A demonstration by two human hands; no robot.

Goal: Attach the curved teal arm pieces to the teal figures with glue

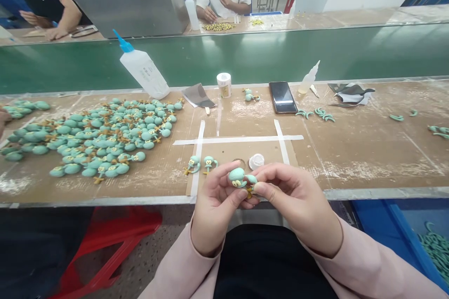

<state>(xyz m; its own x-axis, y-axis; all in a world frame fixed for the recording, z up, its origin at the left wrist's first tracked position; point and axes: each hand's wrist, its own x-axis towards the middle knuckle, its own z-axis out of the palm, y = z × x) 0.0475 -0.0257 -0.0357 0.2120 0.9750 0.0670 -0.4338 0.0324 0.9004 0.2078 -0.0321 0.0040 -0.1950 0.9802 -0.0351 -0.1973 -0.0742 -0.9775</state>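
Observation:
My left hand [217,210] is closed around a small teal cartoon figurine [236,175], its big rounded head and yellow eyes showing between thumb and fingers. With thumb and forefinger, my right hand [300,198] pinches a small teal curved arm piece [251,179] at the figurine's right side; whether the two are joined, I cannot tell. Two similar figurines, one [193,163] beside the left tape strip and another [208,163], stand just beyond my left hand. A white round cap [256,161] lies behind my fingers.
A large heap of figurines [105,135] covers the left of the cardboard-topped bench. Along the back are a glue bottle [145,72], small tub [224,85], phone [282,97], dropper bottle [309,78] and loose teal arms [324,114]. A blue bin [389,224] is low right. Co-workers sit opposite.

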